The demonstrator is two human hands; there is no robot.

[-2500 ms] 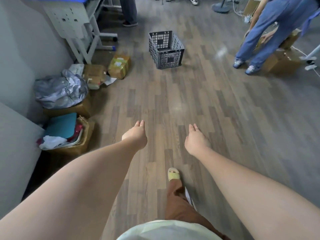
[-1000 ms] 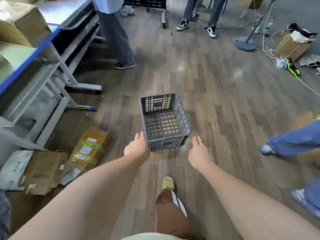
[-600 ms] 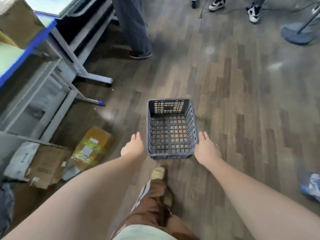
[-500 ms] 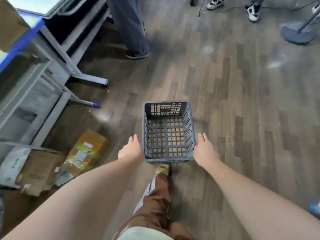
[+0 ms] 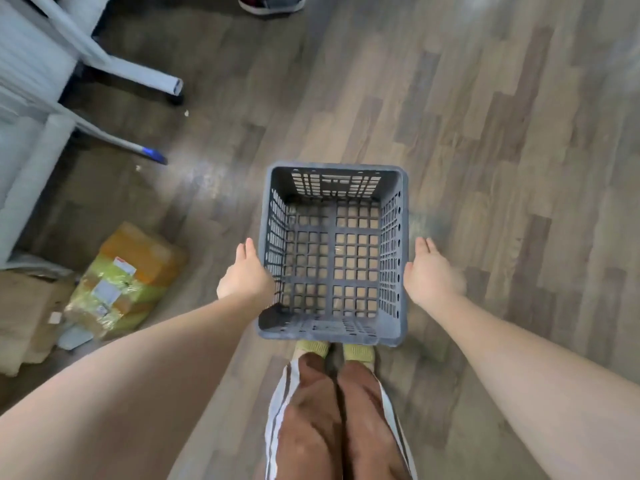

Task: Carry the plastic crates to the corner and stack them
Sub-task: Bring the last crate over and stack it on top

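At the far left edge of the floor (image 5: 485, 133) I see a pale metal frame (image 5: 41, 98) with slanted legs, one tipped in blue, and below it flattened cardboard (image 5: 24, 317) lying against the left edge. Just right of that cardboard sits a parcel (image 5: 128, 278) wrapped in yellow and orange tape with white labels on top. Moving toward the middle, my left hand (image 5: 246, 271) is stretched forward with fingers straight and relaxed, gripping nothing; it lies against the outer left wall of the crate (image 5: 332, 327), though I cannot tell whether it truly touches. The grey plastic crate stands upright on the floor in the centre, open side up, its lattice bottom showing the wood planks through it, and nothing is inside it. Its near wall sits right in front of my two feet in yellow slippers (image 5: 358, 351), with brown trousers (image 5: 332, 417) striped in white below. On the crate's right, my right hand (image 5: 429, 271) is likewise flat and open, fingers pointing ahead, just beside the right wall and seemingly a little apart from it. At the top edge, left of centre, a dark shoe (image 5: 270, 1) of another person shows.
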